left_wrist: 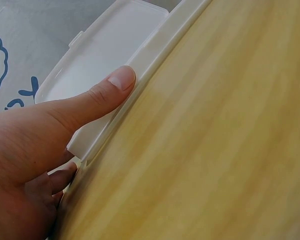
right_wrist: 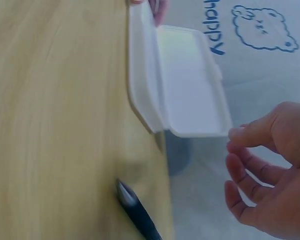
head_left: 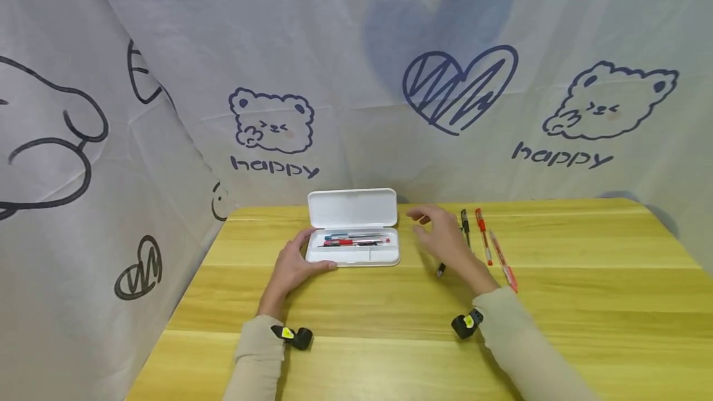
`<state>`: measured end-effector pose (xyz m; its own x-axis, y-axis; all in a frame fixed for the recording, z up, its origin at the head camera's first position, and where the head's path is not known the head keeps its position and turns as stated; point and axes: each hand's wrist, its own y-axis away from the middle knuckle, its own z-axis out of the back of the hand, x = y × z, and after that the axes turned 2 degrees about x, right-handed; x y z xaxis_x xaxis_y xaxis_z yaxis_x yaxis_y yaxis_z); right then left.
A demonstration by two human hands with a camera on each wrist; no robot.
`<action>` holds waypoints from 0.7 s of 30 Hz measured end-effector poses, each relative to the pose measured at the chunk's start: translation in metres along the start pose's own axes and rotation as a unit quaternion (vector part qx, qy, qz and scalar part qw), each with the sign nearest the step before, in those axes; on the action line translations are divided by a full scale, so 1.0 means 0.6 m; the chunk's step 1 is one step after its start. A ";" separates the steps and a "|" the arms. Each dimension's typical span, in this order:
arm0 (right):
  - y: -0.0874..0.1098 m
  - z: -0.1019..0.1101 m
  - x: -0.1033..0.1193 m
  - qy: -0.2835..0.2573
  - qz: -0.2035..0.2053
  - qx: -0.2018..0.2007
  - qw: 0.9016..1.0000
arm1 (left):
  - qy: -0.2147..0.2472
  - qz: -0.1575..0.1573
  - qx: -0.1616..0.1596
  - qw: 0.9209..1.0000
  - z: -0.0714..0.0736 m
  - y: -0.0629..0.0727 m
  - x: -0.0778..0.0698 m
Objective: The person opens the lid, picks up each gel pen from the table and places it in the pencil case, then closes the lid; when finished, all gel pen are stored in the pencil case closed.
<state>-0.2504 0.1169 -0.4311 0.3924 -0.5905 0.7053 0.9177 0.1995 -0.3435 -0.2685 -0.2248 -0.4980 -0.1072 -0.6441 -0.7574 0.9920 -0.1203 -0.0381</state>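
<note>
A white pencil case (head_left: 340, 256) stands on the table with its lid (head_left: 353, 208) raised. Inside lie several pens, among them a red one (head_left: 348, 242) and a blue one (head_left: 334, 236). My left hand (head_left: 292, 268) grips the case's left end, thumb along the front edge; in the left wrist view the thumb (left_wrist: 102, 97) presses the white rim. My right hand (head_left: 442, 237) hovers right of the case, fingers loosely bent, holding nothing. Below it a black pen (head_left: 441, 270) is partly hidden; its tip end (right_wrist: 135, 207) shows in the right wrist view.
To the right of my right hand lie another black pen (head_left: 465, 221), a red-capped pen (head_left: 482, 228) and a pinkish-red pen (head_left: 504, 262). A printed cloth (head_left: 356, 79) hangs behind the wooden table (head_left: 379, 314).
</note>
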 end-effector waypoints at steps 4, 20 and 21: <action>0.021 0.029 -0.009 0.021 0.002 -0.004 1.000 | 0.000 0.000 0.001 1.000 0.000 -0.002 0.001; 0.114 0.121 -0.065 0.080 -0.050 -0.039 0.995 | -0.006 -0.003 -0.006 1.000 -0.001 -0.002 0.002; 0.119 0.125 -0.069 0.085 -0.057 -0.036 0.994 | -0.005 -0.004 -0.006 1.000 -0.001 -0.002 0.003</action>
<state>-0.1968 0.2143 -0.4385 0.2651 -0.7312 0.6285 0.9461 0.0716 -0.3158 -0.2699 -0.2254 -0.4994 -0.1156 -0.6513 -0.7500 0.9919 -0.1159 -0.0523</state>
